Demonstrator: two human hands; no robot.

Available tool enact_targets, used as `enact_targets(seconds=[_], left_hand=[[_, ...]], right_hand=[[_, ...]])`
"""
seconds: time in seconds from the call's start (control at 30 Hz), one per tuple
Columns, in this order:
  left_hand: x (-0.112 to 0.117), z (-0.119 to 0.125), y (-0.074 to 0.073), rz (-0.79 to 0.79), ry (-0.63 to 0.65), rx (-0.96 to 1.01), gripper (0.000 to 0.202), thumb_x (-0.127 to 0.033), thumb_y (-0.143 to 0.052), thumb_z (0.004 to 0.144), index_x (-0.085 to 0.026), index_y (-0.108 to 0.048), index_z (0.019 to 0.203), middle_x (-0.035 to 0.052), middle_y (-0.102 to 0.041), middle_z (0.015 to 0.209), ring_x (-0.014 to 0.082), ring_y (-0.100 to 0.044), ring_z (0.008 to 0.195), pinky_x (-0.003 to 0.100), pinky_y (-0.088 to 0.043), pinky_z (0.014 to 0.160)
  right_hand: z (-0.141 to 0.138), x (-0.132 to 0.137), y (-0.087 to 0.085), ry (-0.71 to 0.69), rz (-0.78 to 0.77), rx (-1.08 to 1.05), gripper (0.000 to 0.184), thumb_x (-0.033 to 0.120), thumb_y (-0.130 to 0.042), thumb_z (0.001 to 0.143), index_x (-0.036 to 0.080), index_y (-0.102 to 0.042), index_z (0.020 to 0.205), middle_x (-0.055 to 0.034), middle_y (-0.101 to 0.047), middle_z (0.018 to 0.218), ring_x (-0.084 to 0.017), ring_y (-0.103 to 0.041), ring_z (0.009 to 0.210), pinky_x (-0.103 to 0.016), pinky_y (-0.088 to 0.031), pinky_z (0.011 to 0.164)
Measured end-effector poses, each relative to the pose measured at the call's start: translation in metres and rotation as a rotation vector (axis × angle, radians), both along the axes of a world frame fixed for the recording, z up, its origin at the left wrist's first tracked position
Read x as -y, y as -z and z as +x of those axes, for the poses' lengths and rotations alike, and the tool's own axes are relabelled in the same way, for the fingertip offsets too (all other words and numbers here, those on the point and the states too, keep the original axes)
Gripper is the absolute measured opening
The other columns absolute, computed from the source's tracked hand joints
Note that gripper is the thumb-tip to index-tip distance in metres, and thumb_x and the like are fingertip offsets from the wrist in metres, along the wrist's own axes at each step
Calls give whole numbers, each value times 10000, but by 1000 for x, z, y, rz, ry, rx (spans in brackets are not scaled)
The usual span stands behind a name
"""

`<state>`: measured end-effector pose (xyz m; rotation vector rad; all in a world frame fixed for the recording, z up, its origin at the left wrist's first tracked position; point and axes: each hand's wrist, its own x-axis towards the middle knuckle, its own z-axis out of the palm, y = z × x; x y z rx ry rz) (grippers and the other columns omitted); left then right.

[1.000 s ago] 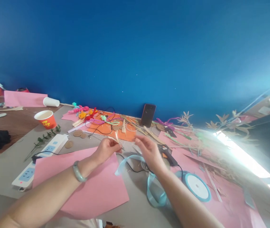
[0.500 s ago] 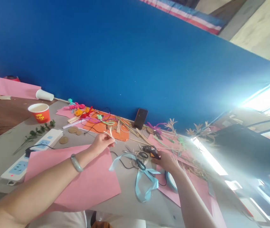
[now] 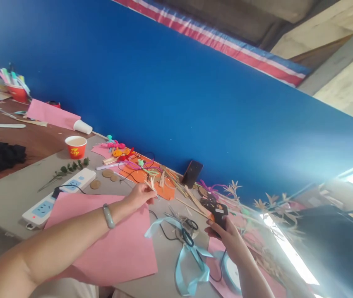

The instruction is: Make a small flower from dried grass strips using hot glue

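Observation:
My left hand is pinched on a small pale strip piece that sticks up from the fingertips, above the back edge of a pink paper sheet. My right hand is wrapped round a black hot glue gun with an orange trigger, raised off the table. Left of the right hand lie scissors with dark handles, tangled with a light blue ribbon. A ribbon roll is partly hidden by my right forearm.
A white power strip, a green leafy sprig and a red paper cup stand or lie at left. Several wooden discs, orange paper and craft bits line the blue partition. A phone leans against it.
My right hand has lifted the glue gun off the table. The left hand keeps its pinch on the pale piece. The view has swung left and tilted.

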<state>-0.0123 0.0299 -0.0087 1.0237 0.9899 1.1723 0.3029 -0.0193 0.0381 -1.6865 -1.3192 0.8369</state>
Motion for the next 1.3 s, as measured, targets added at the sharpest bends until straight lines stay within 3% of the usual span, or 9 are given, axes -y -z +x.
enact_targets(seconds=[0.1, 0.23, 0.3, 0.4, 0.53, 0.63, 0.93, 1.13, 1.3], left_hand=[[0, -1, 1, -12, -1, -11, 148, -253, -693, 654, -128, -615, 650, 3, -604, 526, 97, -560, 472, 210, -436, 500], [0, -1, 1, -28, 9, -25, 130, -253, -654, 680, -130, -611, 669, -4, -596, 520, 96, -558, 479, 212, -442, 515], [0, -1, -1, -24, 28, -39, 131, -253, -642, 686, -126, -622, 663, -6, -585, 499, 91, -545, 469, 208, -436, 519], [1, -1, -4, -22, 43, -48, 142, -256, -640, 681, -116, -645, 656, 3, -590, 488, 89, -536, 460, 202, -420, 511], [2, -1, -7, -30, 52, -59, 147, -261, -648, 660, -117, -657, 632, 6, -587, 464, 98, -535, 444, 209, -418, 500], [3, 0, -9, -32, 37, -100, 138, -248, -631, 664, -120, -664, 621, -4, -566, 439, 98, -531, 442, 206, -413, 496], [9, 4, -12, -10, 22, -167, 105, -191, -594, 654, -123, -665, 614, -11, -569, 439, 111, -555, 448, 206, -410, 485], [12, 6, -12, 25, 14, -112, 63, -158, -596, 642, -143, -606, 581, -26, -555, 443, 111, -560, 439, 204, -425, 481], [13, 6, -12, 42, 6, -100, 53, -154, -598, 642, -144, -605, 591, -26, -551, 452, 112, -561, 448, 208, -433, 489]], right_hand=[[-31, 12, -18, -89, 68, -151, 432, 462, -731, 652, 166, -571, 924, -80, -672, 862, -203, -654, 649, -321, -535, 569], [-68, 20, -34, -302, 64, -134, 352, 486, -666, 749, 142, -610, 798, -78, -648, 689, -172, -584, 550, -295, -480, 503], [-81, 20, -33, -335, 75, -140, 365, 496, -635, 780, 141, -610, 860, -44, -620, 630, -156, -551, 509, -280, -448, 482], [-94, 18, -19, -323, 103, -107, 397, 502, -603, 808, 134, -596, 957, 10, -559, 550, -135, -500, 470, -256, -402, 466], [-99, 17, 10, -359, 129, -43, 403, 532, -540, 839, 136, -599, 891, 30, -500, 473, -133, -474, 447, -254, -397, 470], [-99, 23, 20, -389, 123, 28, 427, 556, -490, 858, 145, -605, 866, 27, -495, 470, -130, -464, 439, -246, -385, 459], [-109, 33, 16, -343, 77, 230, 457, 575, -421, 879, 177, -604, 746, 19, -458, 467, -151, -440, 450, -260, -345, 453], [-106, 34, 19, -362, 133, 336, 449, 544, -417, 895, 188, -654, 758, 10, -464, 450, -166, -457, 455, -271, -374, 481], [-101, 32, 19, -426, 83, 385, 458, 536, -417, 898, 185, -653, 724, -2, -499, 453, -171, -494, 464, -262, -380, 471]])
